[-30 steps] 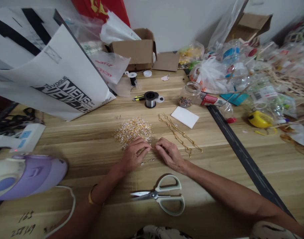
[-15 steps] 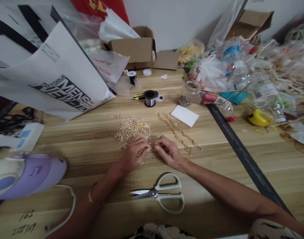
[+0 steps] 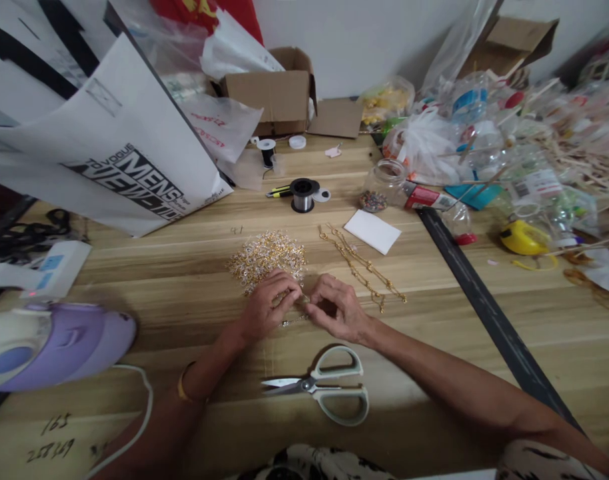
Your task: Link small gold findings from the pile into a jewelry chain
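Facing each other near the middle of the worktop [image 3: 174,280], my left hand [image 3: 269,307] and right hand [image 3: 340,310] leave only a narrow gap between their fingertips. A tiny glinting piece [image 3: 303,298] shows there, too small for me to tell which hand grips it, or whether both do. My left thumb and forefinger are close together at the tips; the right ones curve into a loop, and I cannot tell whether they close on anything. Just on the near-edge side of my fingertips lies a short strand [image 3: 294,321], one end close by my right thumb. A heap of gold and clear beads [image 3: 267,255] sits just beyond my left hand, toward the back edge. Beyond my right hand, two gold chains [image 3: 369,267] stretch side by side, a white card [image 3: 372,231] near them. Scissors [image 3: 308,385] lie slightly open between my hands and the near edge, blades toward the left edge. Farther back stand a spool [image 3: 303,198] and a jar [image 3: 383,183]; a bag [image 3: 114,133] stands toward the back left corner.
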`<state>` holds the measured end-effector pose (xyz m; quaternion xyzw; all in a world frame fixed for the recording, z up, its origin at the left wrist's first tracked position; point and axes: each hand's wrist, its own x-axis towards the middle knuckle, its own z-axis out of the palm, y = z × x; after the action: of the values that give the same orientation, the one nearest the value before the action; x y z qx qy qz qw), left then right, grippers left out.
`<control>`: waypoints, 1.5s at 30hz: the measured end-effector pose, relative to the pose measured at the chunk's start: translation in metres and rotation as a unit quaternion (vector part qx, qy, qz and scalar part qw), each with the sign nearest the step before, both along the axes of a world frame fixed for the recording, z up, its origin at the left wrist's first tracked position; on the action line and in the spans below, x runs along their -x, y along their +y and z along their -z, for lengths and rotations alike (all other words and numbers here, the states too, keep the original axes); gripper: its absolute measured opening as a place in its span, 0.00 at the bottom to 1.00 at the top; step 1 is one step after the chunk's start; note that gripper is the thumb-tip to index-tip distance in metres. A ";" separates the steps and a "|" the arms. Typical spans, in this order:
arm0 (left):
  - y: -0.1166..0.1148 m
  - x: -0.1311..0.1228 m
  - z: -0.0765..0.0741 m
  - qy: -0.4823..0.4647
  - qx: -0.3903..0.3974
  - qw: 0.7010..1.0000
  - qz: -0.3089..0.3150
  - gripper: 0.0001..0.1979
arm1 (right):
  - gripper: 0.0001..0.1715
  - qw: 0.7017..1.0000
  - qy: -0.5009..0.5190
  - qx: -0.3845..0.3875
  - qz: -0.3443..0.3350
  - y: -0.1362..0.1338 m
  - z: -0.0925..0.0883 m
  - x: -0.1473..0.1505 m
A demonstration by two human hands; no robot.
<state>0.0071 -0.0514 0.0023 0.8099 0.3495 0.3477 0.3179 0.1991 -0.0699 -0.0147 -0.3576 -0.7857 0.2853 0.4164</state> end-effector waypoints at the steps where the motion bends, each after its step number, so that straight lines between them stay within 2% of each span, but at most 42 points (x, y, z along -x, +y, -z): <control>1: 0.000 0.000 0.000 0.002 0.000 1.000 0.001 0.08 | 0.07 1.000 0.007 0.004 0.003 0.000 0.000 0.000; 10: 0.000 -0.001 0.000 0.002 -0.007 1.000 0.008 0.08 | 0.10 0.998 0.042 0.035 0.013 0.002 -0.002 -0.001; 15: 0.000 -0.001 0.002 0.003 -0.007 1.000 0.008 0.07 | 0.08 0.996 0.043 0.079 0.019 0.000 0.001 0.000; 21: -0.001 -0.003 0.004 0.016 -0.023 1.000 0.007 0.07 | 0.05 0.998 0.038 0.039 0.011 0.002 0.006 0.001; 27: 0.002 -0.001 0.005 0.044 -0.026 0.999 -0.003 0.05 | 0.06 0.999 0.029 0.039 0.008 0.005 0.008 0.001; 30: 0.004 0.001 0.003 0.089 -0.030 0.995 0.023 0.03 | 0.06 0.998 0.031 0.048 0.037 0.005 0.009 0.000; 36: 0.002 0.001 0.001 0.176 -0.036 0.978 0.105 0.05 | 0.06 0.990 0.071 0.100 0.076 0.006 0.008 0.001; 45: -0.005 -0.003 -0.001 0.223 -0.065 0.964 0.127 0.08 | 0.07 0.983 0.089 0.136 0.087 0.007 0.007 0.001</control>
<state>0.0105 -0.0559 0.0028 0.9236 0.2822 0.1371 0.2202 0.1985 -0.0628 -0.0216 -0.4510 -0.6653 0.3825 0.4556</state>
